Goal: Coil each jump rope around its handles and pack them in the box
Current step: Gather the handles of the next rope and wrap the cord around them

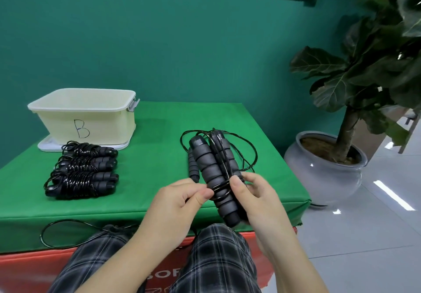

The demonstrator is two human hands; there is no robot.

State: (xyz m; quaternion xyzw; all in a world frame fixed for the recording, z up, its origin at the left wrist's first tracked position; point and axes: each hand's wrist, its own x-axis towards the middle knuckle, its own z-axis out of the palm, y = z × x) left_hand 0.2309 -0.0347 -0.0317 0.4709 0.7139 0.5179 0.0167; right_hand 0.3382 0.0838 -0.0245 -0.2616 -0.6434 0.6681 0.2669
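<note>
Setting: green padded table against a teal wall, a potted fiddle-leaf plant on the right.
Box: cream plastic bin marked "B", far left on the table, standing on its white lid; its inside is not visible.
Done: three coiled jump ropes lie stacked just in front of the bin, glossy black cord wound tightly around the handles, not yet packed.
In hand: right hand grips a pair of ribbed foam handles held together; left hand pinches the thin cord, only a few turns on.
Left: most of this cord hangs loose behind the handles and off the table edge; another handle lies beside them.
</note>
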